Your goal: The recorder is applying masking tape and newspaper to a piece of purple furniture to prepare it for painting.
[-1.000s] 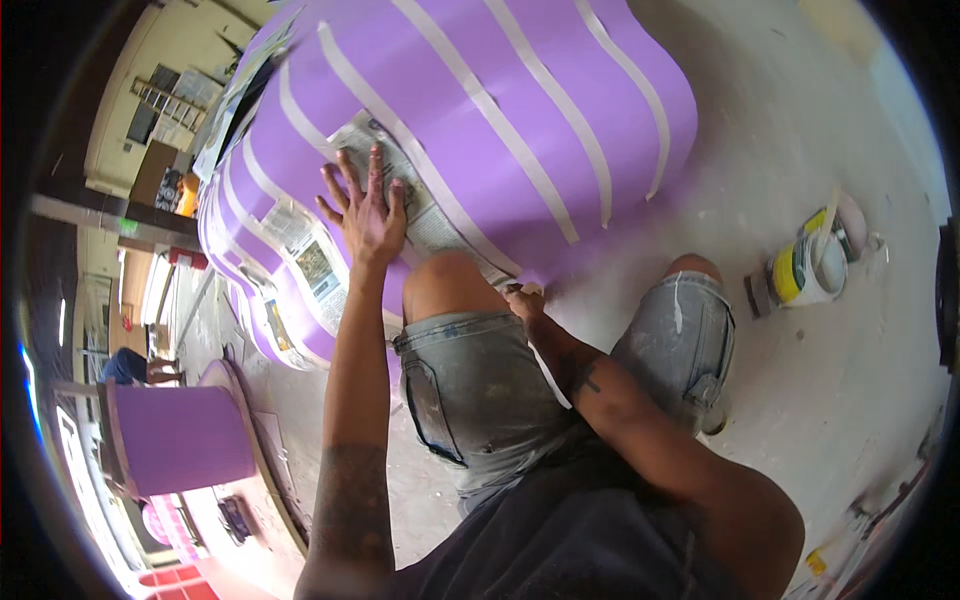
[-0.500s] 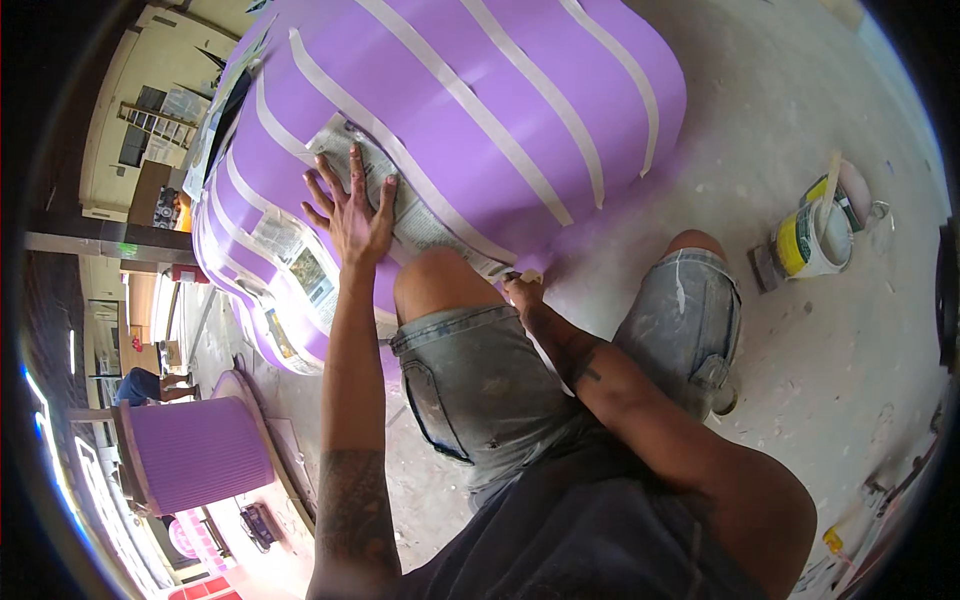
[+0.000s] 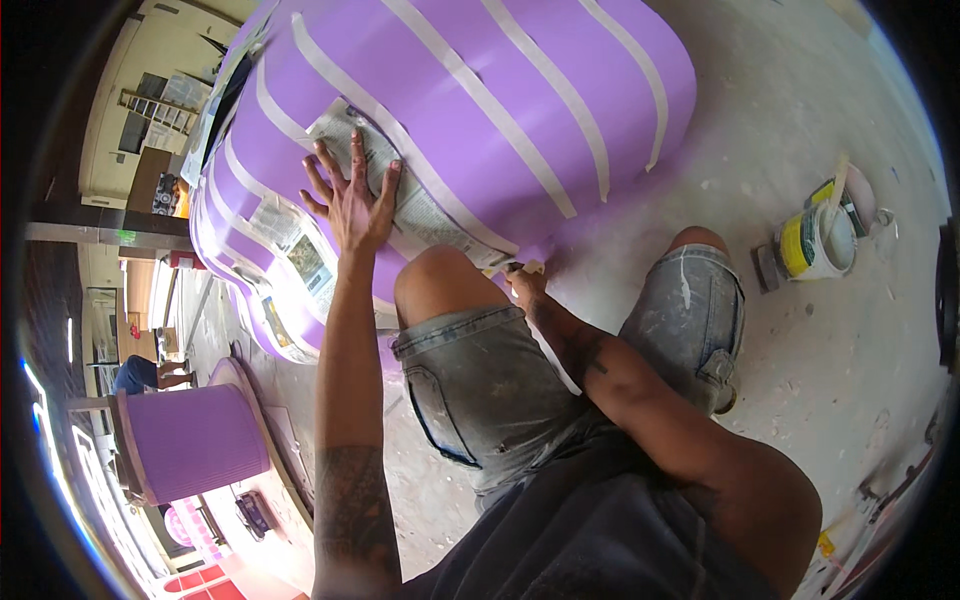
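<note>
Two hands [image 3: 360, 212] [image 3: 526, 285] barely moved, one striped form [image 3: 455, 130]

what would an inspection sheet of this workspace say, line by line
Surface: grey floor, marked with pale spatters.
Job's things: large purple curved form bearing pale tape strips; newspaper lies along one strip.
Clutter: white and yellow bucket with a stick in it, at right.
Hands: left hand spread flat on the newspaper; right hand at its lower end, grip unclear.
Cables: nothing seen.
Surroundings: ribbed purple piece and another person, partly hidden, at left.
</note>
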### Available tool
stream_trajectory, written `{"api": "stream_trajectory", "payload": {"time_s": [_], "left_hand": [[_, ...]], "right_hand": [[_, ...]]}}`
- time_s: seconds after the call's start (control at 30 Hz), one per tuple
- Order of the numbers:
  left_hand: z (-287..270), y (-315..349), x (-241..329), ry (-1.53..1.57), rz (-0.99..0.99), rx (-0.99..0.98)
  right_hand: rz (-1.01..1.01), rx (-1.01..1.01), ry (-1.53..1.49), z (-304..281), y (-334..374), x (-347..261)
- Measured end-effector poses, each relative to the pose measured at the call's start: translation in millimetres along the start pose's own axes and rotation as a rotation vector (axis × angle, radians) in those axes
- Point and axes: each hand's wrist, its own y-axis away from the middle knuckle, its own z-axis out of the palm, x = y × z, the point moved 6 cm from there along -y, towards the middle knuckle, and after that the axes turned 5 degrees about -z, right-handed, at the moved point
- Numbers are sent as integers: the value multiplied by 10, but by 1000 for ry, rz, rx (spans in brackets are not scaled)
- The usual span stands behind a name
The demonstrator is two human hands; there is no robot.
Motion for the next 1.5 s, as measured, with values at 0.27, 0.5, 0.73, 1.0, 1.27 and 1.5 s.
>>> {"api": "stream_trajectory", "payload": {"time_s": [0.27,0.5,0.73,1.0,1.27,1.5], "left_hand": [[-76,-11,176,35,12,-18],[-55,19,165,82,5,-16],[-47,81,-64,117,-5,12],[-14,28,74,68,12,55],[-62,-2,61,108,-23,73],[-937,226,603,483,48,8]], "right_hand": [[-120,10,243,-110,40,-274],[-195,-209,647,-495,40,-557],[-24,-810,1159,-335,563,-1217],[-103,-797,1341,-191,1221,-1837],[-538,-868,1290,78,1644,-2374],[-956,-734,1038,193,2132,-2830]]}}
